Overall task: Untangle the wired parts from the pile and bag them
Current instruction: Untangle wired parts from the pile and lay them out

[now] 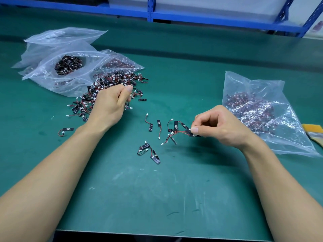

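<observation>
Reaching in over the near edge of the green table (157,198) with both bare forearms. Pinching a small tangle of wired parts (188,131) in the right hand (218,126), thumb and forefinger closed on one black strip, remaining fingers curled; trailing red and black wires with white plugs leftward from the fingertips, just above the table. Lying loose just left of that tangle, a few separate parts (150,126), and a single part (66,131) well off to the left. Further out, gripping a clump at the near edge of the pile (113,82) with the left hand (110,103), fingers curled under, thumb pressed against the forefinger; showing white plugs below the knuckles, hiding most of the clump behind the hand. Beyond the pile, an open clear bag (68,65) holding more parts, resting on flat bags (57,34). Off right, well apart from the pile, a crumpled bag (258,109) of parts, blurred by glare. Cut off at the right edge, something yellow (314,132), hard to identify. Farthest back, a blue shelf frame (150,9).
</observation>
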`<state>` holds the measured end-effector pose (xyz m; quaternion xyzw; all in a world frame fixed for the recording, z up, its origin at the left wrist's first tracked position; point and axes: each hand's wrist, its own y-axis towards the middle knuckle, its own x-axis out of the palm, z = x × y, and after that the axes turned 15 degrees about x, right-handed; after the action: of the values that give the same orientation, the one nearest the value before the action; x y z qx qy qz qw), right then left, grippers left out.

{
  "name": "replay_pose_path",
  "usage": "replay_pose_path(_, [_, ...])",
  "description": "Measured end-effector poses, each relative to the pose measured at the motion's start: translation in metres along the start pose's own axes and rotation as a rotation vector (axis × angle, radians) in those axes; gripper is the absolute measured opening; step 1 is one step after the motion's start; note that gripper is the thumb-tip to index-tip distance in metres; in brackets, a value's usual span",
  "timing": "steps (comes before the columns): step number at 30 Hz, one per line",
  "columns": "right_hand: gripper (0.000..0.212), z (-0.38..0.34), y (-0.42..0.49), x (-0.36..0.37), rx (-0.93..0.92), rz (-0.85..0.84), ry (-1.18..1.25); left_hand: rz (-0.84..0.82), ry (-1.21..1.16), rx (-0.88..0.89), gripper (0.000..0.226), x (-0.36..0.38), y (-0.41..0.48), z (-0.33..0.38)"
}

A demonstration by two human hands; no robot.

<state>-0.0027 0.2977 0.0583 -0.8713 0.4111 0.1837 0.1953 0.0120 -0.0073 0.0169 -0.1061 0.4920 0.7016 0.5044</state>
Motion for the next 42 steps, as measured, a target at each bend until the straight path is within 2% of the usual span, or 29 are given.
replay_pose_path(6, [0.024, 0.0, 0.0, 0.0, -0.002, -0.002, 0.029, -0.142, 0.175, 0.117, 0.025, -0.006, 0.0, -0.001])
replay_pose_path(9, [0.024, 0.0, 0.0, 0.0, -0.008, -0.005, 0.022, -0.095, 0.196, 0.229, 0.017, -0.008, -0.001, 0.009])
replay_pose_path(11, [0.023, 0.001, 0.0, -0.001, -0.009, -0.001, 0.016, -0.07, 0.094, 0.318, 0.017, -0.008, -0.002, 0.026])
replay_pose_path(13, [0.02, 0.001, 0.0, -0.001, -0.006, -0.002, 0.018, -0.144, -0.102, 0.361, 0.023, -0.005, -0.007, 0.047])
replay_pose_path(16, [0.022, 0.002, 0.001, 0.0, -0.006, -0.003, 0.038, -0.323, -0.384, 0.325, 0.035, 0.002, -0.019, 0.071])
replay_pose_path(19, [0.021, 0.002, 0.002, 0.001, -0.013, -0.009, 0.04, -0.377, -0.513, 0.28, 0.033, 0.007, -0.023, 0.079])
replay_pose_path(24, [0.021, 0.002, 0.001, 0.001, -0.021, 0.001, 0.037, -0.321, -0.598, 0.195, 0.014, 0.013, -0.025, 0.077])
replay_pose_path(30, [0.022, 0.004, 0.002, -0.001, -0.02, 0.015, 0.043, -0.197, -0.651, 0.095, 0.006, 0.014, -0.024, 0.075])
replay_pose_path(33, [0.024, 0.005, 0.002, -0.002, -0.029, 0.04, 0.071, -0.129, -0.617, 0.055, 0.013, 0.013, -0.022, 0.071])
replay_pose_path(38, [0.018, 0.008, 0.002, -0.005, -0.034, 0.053, 0.121, -0.046, -0.536, 0.039, 0.008, 0.012, -0.019, 0.063])
replay_pose_path(42, [0.019, 0.009, 0.002, -0.005, -0.029, 0.053, 0.135, 0.105, -0.378, 0.021, 0.012, 0.009, -0.013, 0.05])
